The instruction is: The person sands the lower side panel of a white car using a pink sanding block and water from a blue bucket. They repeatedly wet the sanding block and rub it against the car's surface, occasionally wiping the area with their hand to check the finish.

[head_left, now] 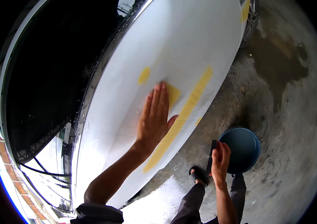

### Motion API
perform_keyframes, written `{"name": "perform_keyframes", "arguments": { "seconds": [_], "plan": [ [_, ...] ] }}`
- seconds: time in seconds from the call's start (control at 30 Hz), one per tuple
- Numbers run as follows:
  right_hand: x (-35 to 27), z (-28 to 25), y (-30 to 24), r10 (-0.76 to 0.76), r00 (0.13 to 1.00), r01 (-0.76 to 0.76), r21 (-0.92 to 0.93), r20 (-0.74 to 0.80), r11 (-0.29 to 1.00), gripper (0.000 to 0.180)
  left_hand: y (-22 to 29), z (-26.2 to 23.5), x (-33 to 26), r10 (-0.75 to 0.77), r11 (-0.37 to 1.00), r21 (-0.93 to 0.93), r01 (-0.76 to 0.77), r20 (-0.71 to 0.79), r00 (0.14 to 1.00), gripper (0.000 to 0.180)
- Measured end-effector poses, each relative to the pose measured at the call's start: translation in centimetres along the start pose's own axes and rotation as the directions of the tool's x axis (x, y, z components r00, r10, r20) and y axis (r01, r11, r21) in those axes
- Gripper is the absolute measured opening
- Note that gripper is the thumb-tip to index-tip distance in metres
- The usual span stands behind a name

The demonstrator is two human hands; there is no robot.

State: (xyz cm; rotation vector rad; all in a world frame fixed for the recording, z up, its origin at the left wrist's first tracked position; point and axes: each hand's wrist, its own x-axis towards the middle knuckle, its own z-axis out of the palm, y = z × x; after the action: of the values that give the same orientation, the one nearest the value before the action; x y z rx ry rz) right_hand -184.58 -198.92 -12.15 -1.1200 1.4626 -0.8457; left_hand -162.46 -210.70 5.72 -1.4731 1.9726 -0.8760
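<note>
bare left forearm point(110, 173) leading to a flat left hand point(154, 119) on white bodywork

my left hand lies palm down on the white car panel point(128, 97), which fills the middle of my view. it is opened flat, fingers long and close together, thumb apart, gripping nothing; i read that as laying as much skin as possible on the surface. the fingertips sit at the edge of a squarish yellow patch point(174, 95), and the thumb reaches a long yellow stripe point(194, 100).

my right hand point(221, 160) is curled closed on a slim dark block point(209, 164), held off the panel, i suppose so the left has room. (some red shows at the block's lower end; its far face i can't make out.)

just past those fingers a blue bucket point(259, 149) stands on the concrete floor point(293, 134), near my feet, probably for an easy reach. farther out, a small yellow oval point(144, 75) marks the panel, dark glass point(61, 67) spreads to the left, and a wheel point(252, 22) shows at the upper right.
</note>
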Motion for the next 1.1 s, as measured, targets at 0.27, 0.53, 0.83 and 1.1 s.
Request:
{"name": "perform_keyframes", "arguments": {
  "seconds": [0.27, 0.53, 0.83, 1.1],
  "plan": [
    [1.4, -1.9, 2.8, 0.015, 0.999, -0.013, -0.062, 0.031, 0.998, 0.044, -2.2, -0.1, 2.1, -0.353, 0.905, -0.303, 0.299, -0.142, 0.925, 0.088],
    [-0.1, -2.3, 7.7, 0.057, 0.998, -0.054, -0.067, 0.041, 0.996, 0.044, 2.3, 2.2, -1.2, -0.219, 0.969, -0.135, 0.207, -0.078, 0.973, 0.079],
    [-0.6, -2.0, 7.5, 0.065, 0.994, -0.067, 0.016, 0.085, 0.998, 0.044, 1.1, 1.1, -1.2, -0.201, 0.958, -0.214, 0.191, -0.023, 0.979, 0.08],
    [-0.9, -1.9, 9.0, 0.112, 0.99, -0.117, 0.053, 0.088, 0.992, 0.043, -1.8, -0.1, 7.8, -0.199, 0.978, -0.093, 0.185, -0.183, 0.963, 0.081]
  ]
}}
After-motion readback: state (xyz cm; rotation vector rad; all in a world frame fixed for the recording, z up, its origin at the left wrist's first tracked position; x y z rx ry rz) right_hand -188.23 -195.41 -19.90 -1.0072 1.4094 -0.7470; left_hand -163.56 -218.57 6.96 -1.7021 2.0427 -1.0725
